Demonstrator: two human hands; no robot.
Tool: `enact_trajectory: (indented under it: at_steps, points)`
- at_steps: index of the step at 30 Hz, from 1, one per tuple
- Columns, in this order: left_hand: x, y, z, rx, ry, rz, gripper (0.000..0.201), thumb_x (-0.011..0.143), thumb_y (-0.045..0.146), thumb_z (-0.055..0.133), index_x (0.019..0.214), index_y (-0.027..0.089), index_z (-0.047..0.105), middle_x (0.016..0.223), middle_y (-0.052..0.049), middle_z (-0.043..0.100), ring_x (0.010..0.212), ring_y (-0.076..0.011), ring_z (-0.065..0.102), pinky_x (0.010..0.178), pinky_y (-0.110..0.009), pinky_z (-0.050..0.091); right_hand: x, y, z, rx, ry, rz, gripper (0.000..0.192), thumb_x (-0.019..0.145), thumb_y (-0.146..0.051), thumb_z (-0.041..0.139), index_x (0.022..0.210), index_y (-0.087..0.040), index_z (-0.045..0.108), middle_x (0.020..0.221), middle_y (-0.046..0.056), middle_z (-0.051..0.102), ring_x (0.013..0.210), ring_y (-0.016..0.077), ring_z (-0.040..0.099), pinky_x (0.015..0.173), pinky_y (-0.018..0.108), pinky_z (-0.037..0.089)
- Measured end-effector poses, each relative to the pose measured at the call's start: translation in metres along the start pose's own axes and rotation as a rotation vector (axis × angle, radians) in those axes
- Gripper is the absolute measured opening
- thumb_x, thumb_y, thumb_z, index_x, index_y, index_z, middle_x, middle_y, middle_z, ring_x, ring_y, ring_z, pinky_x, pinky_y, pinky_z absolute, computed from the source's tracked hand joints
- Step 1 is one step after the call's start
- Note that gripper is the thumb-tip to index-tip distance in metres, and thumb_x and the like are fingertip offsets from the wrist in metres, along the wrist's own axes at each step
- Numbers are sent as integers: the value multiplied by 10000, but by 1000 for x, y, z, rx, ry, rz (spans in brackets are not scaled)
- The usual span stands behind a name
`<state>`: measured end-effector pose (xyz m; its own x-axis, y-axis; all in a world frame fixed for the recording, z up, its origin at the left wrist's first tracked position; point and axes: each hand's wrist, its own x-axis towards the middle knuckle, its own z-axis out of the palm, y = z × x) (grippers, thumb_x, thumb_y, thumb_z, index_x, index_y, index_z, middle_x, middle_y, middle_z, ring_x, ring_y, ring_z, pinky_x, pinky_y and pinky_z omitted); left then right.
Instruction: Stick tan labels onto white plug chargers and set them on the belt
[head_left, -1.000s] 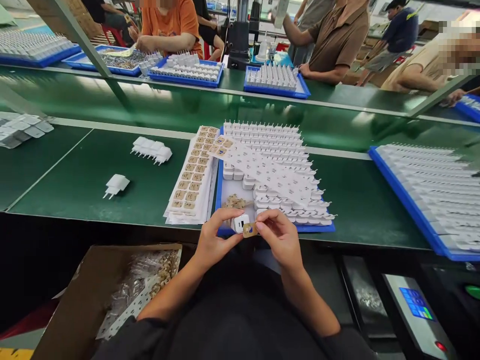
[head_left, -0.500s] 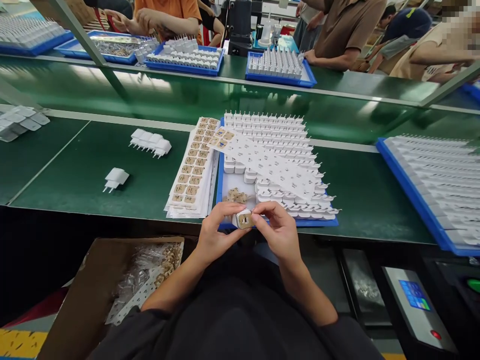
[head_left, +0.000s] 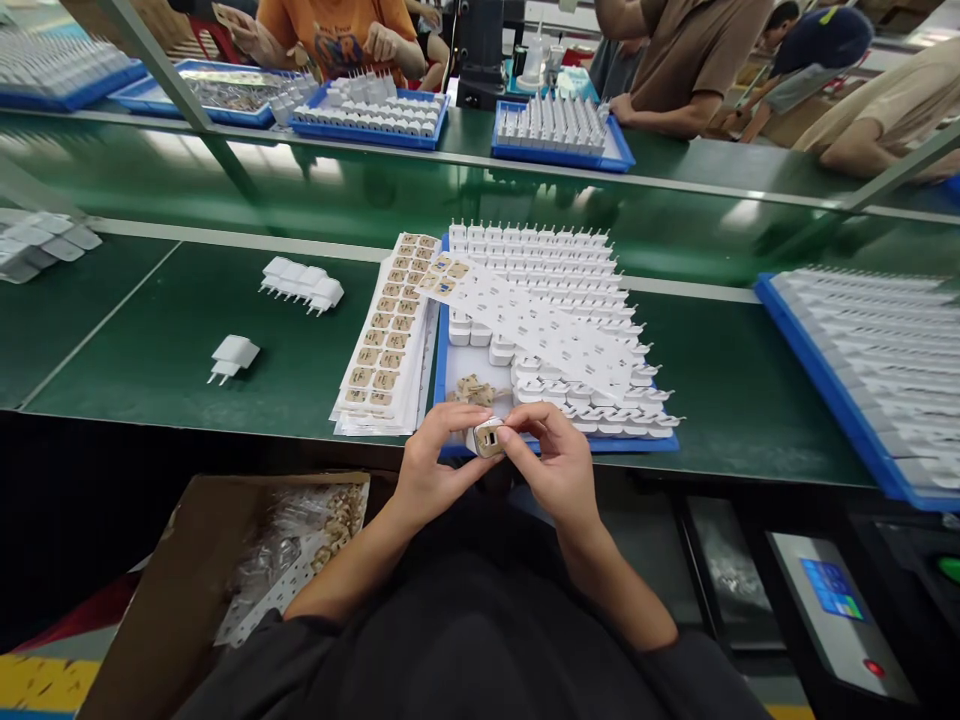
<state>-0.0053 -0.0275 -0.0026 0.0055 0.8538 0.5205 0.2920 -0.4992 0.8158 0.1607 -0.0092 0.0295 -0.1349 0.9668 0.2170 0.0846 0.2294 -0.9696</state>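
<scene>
My left hand [head_left: 442,455] grips a small white plug charger [head_left: 472,441] between thumb and fingers, its port end turned toward me. A tan sticker [head_left: 487,440] with slots in it covers that end face. My right hand [head_left: 551,455] is closed, its thumb tip on the sticker's right edge; its other fingertips are partly hidden. Just beyond the hands is a blue tray [head_left: 440,370] holding rows of white chargers [head_left: 540,265], prongs up or sideways. Crumpled tan scraps [head_left: 474,390] lie in its near left corner. A partly used sticker sheet [head_left: 555,335] lies across the chargers.
Left of the tray is a stack of sticker sheets [head_left: 382,340]. Loose chargers [head_left: 301,284] lie farther left, with a single charger [head_left: 232,355] nearer. Another full tray [head_left: 832,400] stands at right. Below the bench edge is a cardboard box [head_left: 161,570] of waste. Co-workers sit opposite.
The sticker now sits flatter and squarer on the charger's face, and my right thumb has shifted slightly left along it. Across the bench, the orange-shirted person's hands have moved apart.
</scene>
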Motion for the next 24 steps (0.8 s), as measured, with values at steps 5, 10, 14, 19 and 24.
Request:
enact_trajectory:
  at_steps: [5,10,14,19,24]
  points:
    - [2,2,0,48,16,30,375,835,207,795,1183,228,659,1109,-95,740,1083,-240,695,960,-407,570,-1,-1,4,-113,36,-38,77,914,-282,703,914,-238,640,852,14,678,735,162,643,733,333,551]
    - [-1,0,3,58,50,44,359,835,184,787,1168,229,660,1095,-84,744,1068,-230,699,961,-407,571,0,-3,8,-395,132,-265,81,907,-209,685,868,-262,639,805,24,669,730,188,611,713,358,535]
    - [-6,-4,7,7,147,0,382,790,202,833,1120,220,642,1087,-85,732,1061,-236,703,971,-431,572,0,-4,3,-320,180,-227,87,907,-221,683,980,-259,656,909,48,644,755,179,600,587,299,531]
    - [-5,-5,9,-27,199,74,378,814,166,795,1133,235,606,1102,-82,710,1068,-221,686,940,-420,582,-2,-2,1,77,-137,2,246,877,-265,722,1105,-266,630,1150,66,641,1076,216,640,799,313,588]
    - [-3,-2,12,131,199,219,414,801,162,808,1128,262,574,1062,-48,725,1087,-228,694,927,-440,606,-4,3,14,346,-72,111,107,916,-341,671,981,-263,635,1142,63,667,1128,223,635,896,349,560]
